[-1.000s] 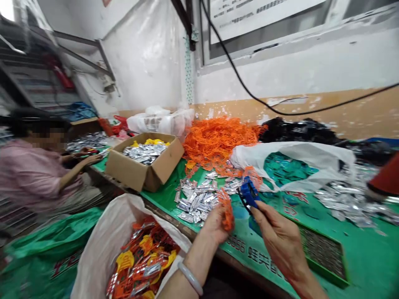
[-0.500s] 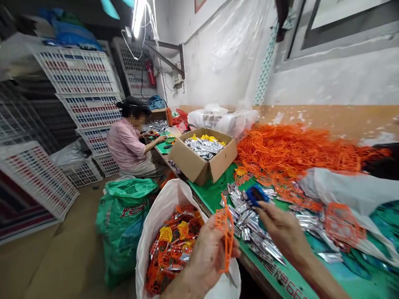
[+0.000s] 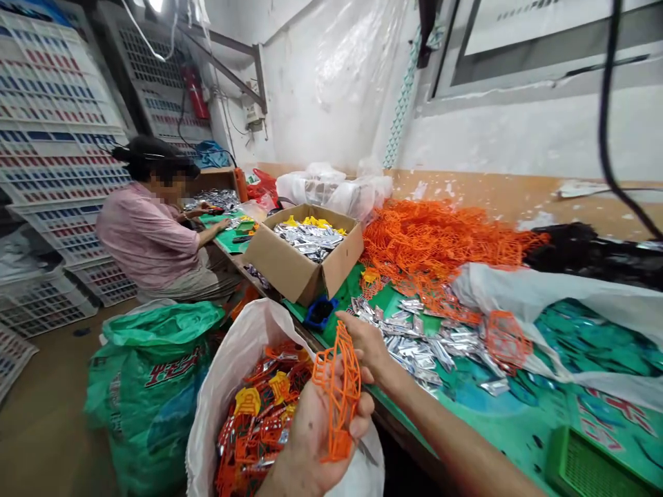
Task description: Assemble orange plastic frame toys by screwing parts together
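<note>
L hand (image 3: 311, 431) is cupping palm-up, fingers curled, gripping an orange plastic lattice piece (image 3: 339, 390). R hand (image 3: 365, 345) is half open, fingertips at the piece's top edge. Just below L hand, a white sack (image 3: 217, 414) is bulging w/ orange & yellow bits. Past R hand, silver foil packets (image 3: 414, 345) are lying on the green table (image 3: 518, 414), w/ a blue plastic tool (image 3: 320, 312) by a cardboard box (image 3: 305, 266) & an orange lattice heap (image 3: 440, 248) behind. Far left of the hands, a co-worker in pink (image 3: 145, 235) is sitting by stacked crates (image 3: 52, 90), plastic sheeting (image 3: 331, 83) covering the wall.
</note>
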Available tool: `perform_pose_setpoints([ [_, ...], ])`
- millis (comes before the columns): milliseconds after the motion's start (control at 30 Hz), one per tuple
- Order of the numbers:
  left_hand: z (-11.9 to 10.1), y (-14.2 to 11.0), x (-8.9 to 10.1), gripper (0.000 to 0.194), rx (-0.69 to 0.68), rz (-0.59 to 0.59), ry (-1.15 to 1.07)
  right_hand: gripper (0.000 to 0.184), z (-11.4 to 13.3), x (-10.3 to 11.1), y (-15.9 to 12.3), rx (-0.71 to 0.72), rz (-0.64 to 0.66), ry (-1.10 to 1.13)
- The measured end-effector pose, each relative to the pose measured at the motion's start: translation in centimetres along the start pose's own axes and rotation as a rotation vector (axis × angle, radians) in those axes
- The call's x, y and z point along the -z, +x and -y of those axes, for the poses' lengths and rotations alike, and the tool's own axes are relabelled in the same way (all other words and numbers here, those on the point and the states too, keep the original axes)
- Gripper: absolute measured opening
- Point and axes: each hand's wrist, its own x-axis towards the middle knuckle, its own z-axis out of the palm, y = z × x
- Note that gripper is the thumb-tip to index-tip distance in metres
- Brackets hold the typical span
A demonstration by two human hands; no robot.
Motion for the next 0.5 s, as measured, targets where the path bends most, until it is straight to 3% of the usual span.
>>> perform_pose_setpoints([
  [133,1.3,0.2,-0.6,0.040,0.094,0.092,0.008,0.034,-1.1,6.0,-5.7,-0.243,-0.146,0.284],
  [267,4.3,0.4,-2.3,0.053,0.175,0.140,0.108,0.044,-1.3,11.0,-12.6,-0.451,-0.213,0.509],
  [400,8.9,1.3,-3.9,0.049,0.239,0.202,0.272,0.053,-1.7,13.0,-17.9,-0.638,-0.405,1.042],
  [500,12.2,2.1,-5.1,0.039,0.290,0.302,0.342,0.055,-2.6,13.8,-20.7,-0.654,-0.563,1.156],
])
